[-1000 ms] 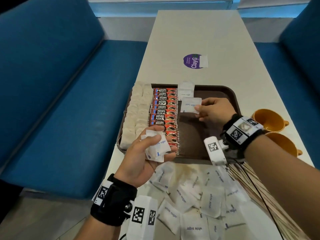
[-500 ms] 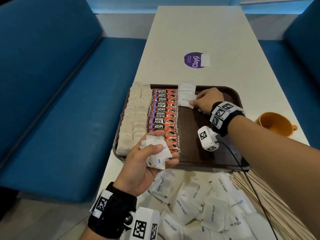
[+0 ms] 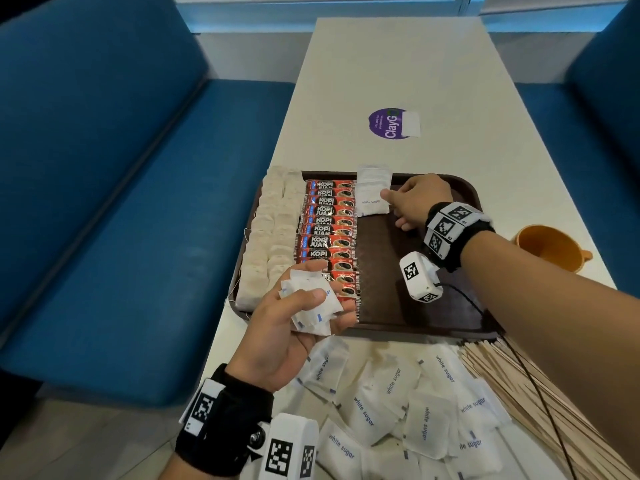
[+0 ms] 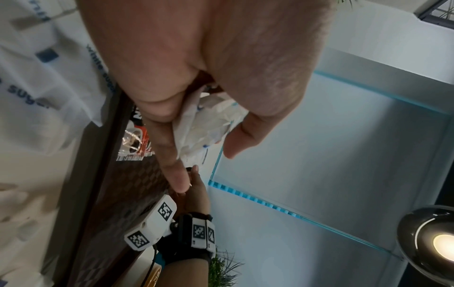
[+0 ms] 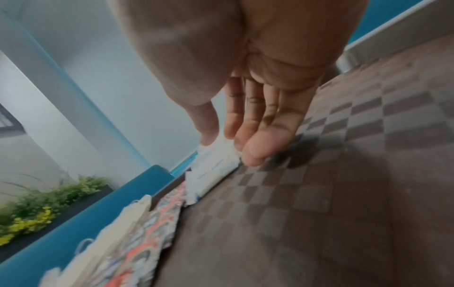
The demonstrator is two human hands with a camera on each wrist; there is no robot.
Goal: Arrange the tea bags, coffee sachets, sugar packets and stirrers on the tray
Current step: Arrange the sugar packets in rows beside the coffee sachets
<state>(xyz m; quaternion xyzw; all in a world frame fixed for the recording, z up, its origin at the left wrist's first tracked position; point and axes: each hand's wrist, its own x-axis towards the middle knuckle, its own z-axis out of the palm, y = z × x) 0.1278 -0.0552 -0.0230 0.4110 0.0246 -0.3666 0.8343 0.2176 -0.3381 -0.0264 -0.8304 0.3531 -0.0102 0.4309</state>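
1. The right hand [image 3: 420,199] is at the far end of the tray [image 3: 464,188], thumb and fingertips pinching the edge of a sugar packet [image 3: 372,204] as it goes down just beside the coffee sachets [image 3: 329,233]; a first packet [image 3: 374,174] lies under its far edge
2. I'd square that packet against the sachet column before letting go, overlapping it as the sachets overlap
3. The left hand [image 3: 294,327] hovers over the tray's near edge with its fingers curled round a bunch of packets [image 3: 311,303]; best to feed them across one at a time
4. Tea bags [image 3: 270,233] already fill the left columns
5. More packets [image 3: 394,403] and the stirrers [image 3: 540,393] wait on the table [image 3: 381,64], so keep this column narrow to leave bare tray for the stirrers
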